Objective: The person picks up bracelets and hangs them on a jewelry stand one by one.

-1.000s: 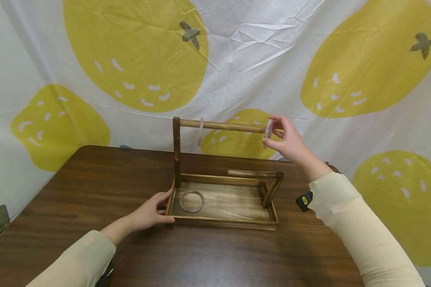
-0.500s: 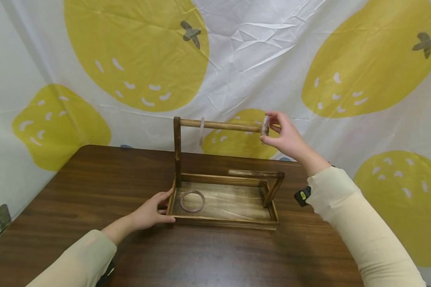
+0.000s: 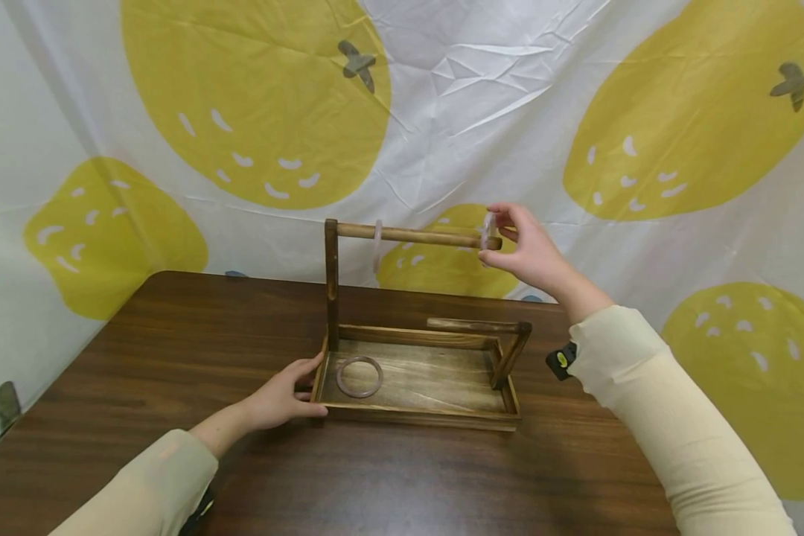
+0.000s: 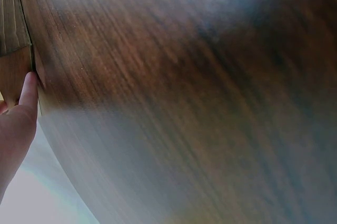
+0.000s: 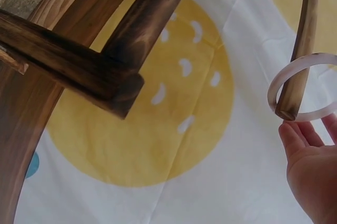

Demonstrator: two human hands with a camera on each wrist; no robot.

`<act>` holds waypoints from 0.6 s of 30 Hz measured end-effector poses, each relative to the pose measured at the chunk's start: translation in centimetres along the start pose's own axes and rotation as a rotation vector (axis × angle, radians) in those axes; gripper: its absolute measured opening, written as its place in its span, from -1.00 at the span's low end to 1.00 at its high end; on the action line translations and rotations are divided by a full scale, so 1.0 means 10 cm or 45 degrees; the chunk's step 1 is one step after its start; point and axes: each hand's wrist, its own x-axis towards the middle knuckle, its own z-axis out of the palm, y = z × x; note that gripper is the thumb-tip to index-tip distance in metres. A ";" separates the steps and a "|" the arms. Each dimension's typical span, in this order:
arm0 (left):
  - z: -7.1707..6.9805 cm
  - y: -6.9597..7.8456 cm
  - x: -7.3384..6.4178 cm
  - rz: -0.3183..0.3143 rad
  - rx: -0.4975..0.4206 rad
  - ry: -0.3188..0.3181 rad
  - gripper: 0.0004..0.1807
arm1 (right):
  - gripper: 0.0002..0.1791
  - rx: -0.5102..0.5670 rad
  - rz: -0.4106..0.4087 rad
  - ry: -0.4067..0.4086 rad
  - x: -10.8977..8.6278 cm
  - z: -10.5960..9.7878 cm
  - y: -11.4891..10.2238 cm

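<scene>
In the head view my right hand (image 3: 532, 249) pinches a pale, translucent bangle (image 3: 487, 232) between thumb and fingers. The bangle encircles the free right end of the upper wooden bar (image 3: 429, 237); the right wrist view shows the bar's tip (image 5: 288, 112) passing through the ring. A second bangle (image 3: 377, 246) hangs on the same bar nearer its post. A third bangle (image 3: 359, 377) lies flat at the left inside the stand's wooden tray (image 3: 415, 417). My left hand (image 3: 278, 398) grips the tray's left end, thumb at the front corner.
A lower wooden bar (image 3: 472, 325) on a short post juts leftward from the tray's right end, below my right hand. The stand's tall post (image 3: 331, 283) rises at the left. Everything rests on a dark wooden table (image 3: 402, 476) before a lemon-print cloth (image 3: 442, 112).
My right hand has moved left with its bangle, from the bar's end to slightly along it, so the tip now pokes through. My left hand and the other bangles stay put.
</scene>
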 end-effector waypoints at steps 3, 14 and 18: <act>0.00 0.00 0.00 0.008 -0.004 0.000 0.03 | -0.28 -0.022 -0.009 -0.012 0.02 0.01 -0.02; 0.00 0.00 0.00 0.017 -0.017 0.010 0.03 | -0.29 -0.065 0.005 -0.066 0.09 0.07 -0.10; 0.00 0.00 0.00 0.014 -0.026 0.007 0.04 | -0.30 -0.082 0.007 -0.084 0.12 0.10 -0.13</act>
